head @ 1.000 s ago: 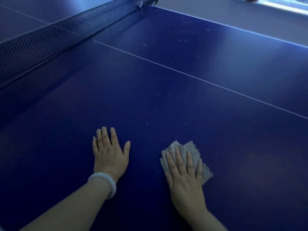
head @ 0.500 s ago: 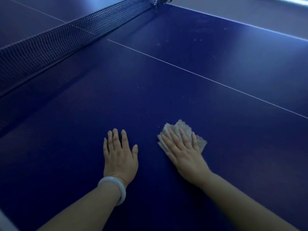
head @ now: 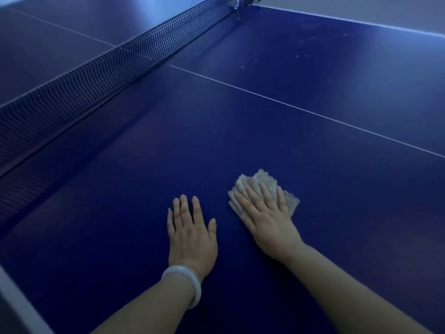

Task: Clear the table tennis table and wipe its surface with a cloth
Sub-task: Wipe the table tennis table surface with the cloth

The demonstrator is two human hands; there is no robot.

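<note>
While the left hand (head: 191,233) rests flat and spread on the blue counter (head: 313,145), the right hand (head: 266,216), fingers straight, presses the grey cloth (head: 266,183), now pushed farther toward the net (head: 96,80). Wiping continues; pale specks remain beyond.

Two hands are laid flat on the table tennis table (head: 277,141), toward its near edge. The left hand (head: 191,237) is set directly on the surface, with a bangle (head: 186,283) around its wrist. Just to its right, the cloth (head: 267,184) is pressed under the right hand (head: 267,218). The net (head: 101,75) is stretched across the table behind and to the left, and a centre line (head: 301,109) is drawn from the net toward the right edge.
</note>
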